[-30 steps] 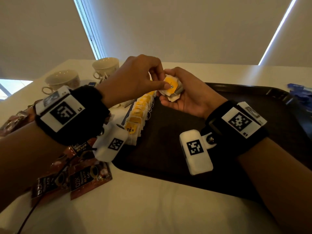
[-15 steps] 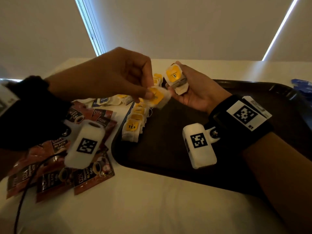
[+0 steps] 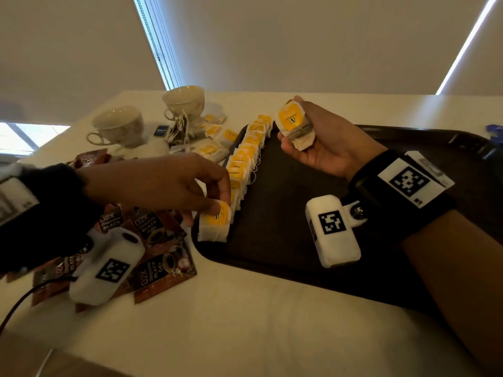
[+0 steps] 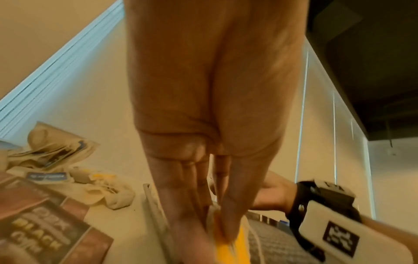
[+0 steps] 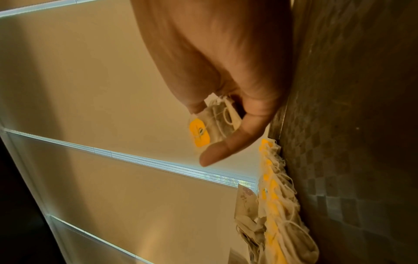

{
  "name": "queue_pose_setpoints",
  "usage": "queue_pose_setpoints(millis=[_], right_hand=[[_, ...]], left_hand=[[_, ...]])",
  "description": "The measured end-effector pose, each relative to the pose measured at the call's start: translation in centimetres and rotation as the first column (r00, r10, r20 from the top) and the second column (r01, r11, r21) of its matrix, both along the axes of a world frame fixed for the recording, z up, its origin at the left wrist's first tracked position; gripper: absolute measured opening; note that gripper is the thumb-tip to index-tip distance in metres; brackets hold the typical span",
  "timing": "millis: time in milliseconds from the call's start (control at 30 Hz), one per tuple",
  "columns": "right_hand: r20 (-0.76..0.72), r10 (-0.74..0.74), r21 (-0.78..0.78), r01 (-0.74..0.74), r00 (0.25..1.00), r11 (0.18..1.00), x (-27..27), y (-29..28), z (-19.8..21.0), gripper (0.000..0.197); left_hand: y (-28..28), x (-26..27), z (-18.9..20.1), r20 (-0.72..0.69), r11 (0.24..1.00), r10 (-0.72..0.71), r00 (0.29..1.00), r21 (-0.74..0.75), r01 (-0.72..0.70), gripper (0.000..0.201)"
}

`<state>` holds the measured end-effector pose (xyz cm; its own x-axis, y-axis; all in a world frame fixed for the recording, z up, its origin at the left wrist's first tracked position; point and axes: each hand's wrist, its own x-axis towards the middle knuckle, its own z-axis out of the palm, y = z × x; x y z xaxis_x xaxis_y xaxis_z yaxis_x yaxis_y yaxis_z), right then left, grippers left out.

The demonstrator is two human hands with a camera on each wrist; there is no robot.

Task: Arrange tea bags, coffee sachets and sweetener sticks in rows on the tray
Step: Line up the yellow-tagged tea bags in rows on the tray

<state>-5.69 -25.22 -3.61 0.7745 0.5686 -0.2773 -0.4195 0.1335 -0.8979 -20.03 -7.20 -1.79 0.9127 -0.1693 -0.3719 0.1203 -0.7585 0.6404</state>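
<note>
A dark tray [image 3: 285, 257] lies on the white table. Along its left edge runs a row of tea bags [image 3: 246, 156] with yellow tags, also seen as the row of tea bags [image 5: 274, 205] in the right wrist view. My left hand [image 3: 209, 202] pinches a tea bag [image 3: 215, 223] at the near end of that row, low over the tray's left rim; its yellow tag [image 4: 222, 248] shows between the fingertips. My right hand [image 3: 307, 131] is raised above the tray's far left and grips a small stack of tea bags [image 3: 295, 126], the same stack of tea bags [image 5: 212, 125] under the thumb.
Brown coffee sachets [image 3: 160, 270] lie scattered left of the tray, under my left wrist. Two teacups [image 3: 119, 126] stand at the back left, with loose tea bags [image 3: 215, 146] and small blue packets [image 3: 160, 130] beside them. Something blue [image 3: 494, 130] lies at the far right edge.
My left hand took one tea bag from the stack in my right hand and carried it down and toward me to the near end of the row. My right hand stayed raised with the stack.
</note>
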Motion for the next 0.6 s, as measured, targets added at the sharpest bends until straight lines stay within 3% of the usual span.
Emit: queue_pose_setpoints(millis=[67,133,233,333,433,600], right_hand=[[0.008,0.002,-0.007,-0.002,1.000,1.000,0.1,-0.1,0.0,0.033],[0.012,0.003,-0.010,-0.003,1.000,1.000,0.1,-0.2,0.0,0.033],[0.017,0.001,-0.021,-0.001,1.000,1.000,0.1,-0.1,-0.1,0.033],[0.011,0.008,-0.024,-0.008,1.000,1.000,0.2,-0.1,-0.1,0.034],[0.011,0.013,-0.022,-0.013,1.000,1.000,0.2,0.0,-0.1,0.034],[0.007,0.018,-0.017,-0.018,1.000,1.000,0.1,0.0,0.0,0.033]], left_hand=[[0.0,0.4,-0.3,0.096,0.980,-0.061,0.994,0.193,0.042,0.012],[0.1,0.6,-0.5,0.231,0.914,-0.179,0.956,0.398,0.075,0.022],[-0.3,-0.5,-0.3,0.378,0.865,-0.290,0.879,0.496,0.072,0.028],[-1.1,-1.9,-0.3,0.356,0.797,-0.425,0.832,0.584,0.157,0.025],[-1.4,-2.8,-1.3,0.282,0.760,-0.423,0.861,0.628,0.168,0.033],[-1.1,-2.7,-2.4,0.298,0.725,-0.498,0.814,0.658,0.203,0.024]])
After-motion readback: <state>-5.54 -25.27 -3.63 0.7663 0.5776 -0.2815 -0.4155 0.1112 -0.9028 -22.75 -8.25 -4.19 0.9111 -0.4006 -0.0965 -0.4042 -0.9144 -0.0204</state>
